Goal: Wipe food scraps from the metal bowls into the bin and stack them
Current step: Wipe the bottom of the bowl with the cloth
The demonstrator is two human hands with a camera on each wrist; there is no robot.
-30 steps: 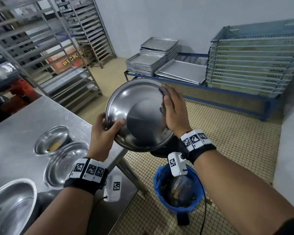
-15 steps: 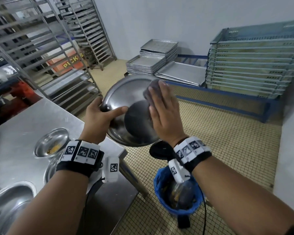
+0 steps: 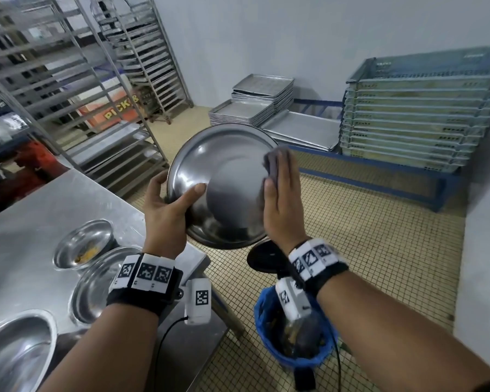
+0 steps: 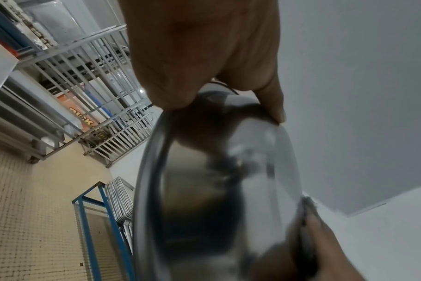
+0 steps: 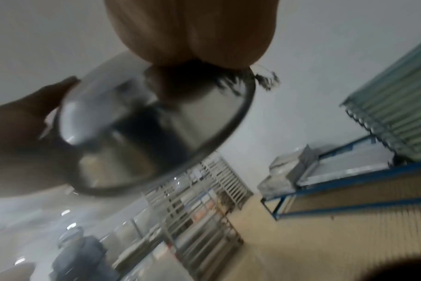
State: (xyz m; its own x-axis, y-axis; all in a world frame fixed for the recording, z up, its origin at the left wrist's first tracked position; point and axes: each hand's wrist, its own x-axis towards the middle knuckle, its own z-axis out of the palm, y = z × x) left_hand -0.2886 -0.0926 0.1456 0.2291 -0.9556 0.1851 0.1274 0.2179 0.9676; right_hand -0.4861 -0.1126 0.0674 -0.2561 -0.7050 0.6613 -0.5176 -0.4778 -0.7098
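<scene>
I hold a wide metal bowl tilted up above the floor, its inside facing me. My left hand grips its left rim, thumb inside, fingers behind. My right hand lies flat with straight fingers and presses a dark grey cloth against the bowl's right inner wall. The same bowl fills the left wrist view, and the right wrist view shows the bowl with the cloth's frayed edge at its rim. The blue-lined bin stands on the floor below my right wrist, with scraps inside.
On the steel table at left sit a small bowl with yellow scraps, a wider bowl and a big bowl at the near edge. Tray racks stand behind. A blue frame holds baking trays and stacked crates.
The bowl dipped and turned, then tilted back up toward me. My right hand with the cloth slid inward across the bowl from the right rim, then back to the right wall.
</scene>
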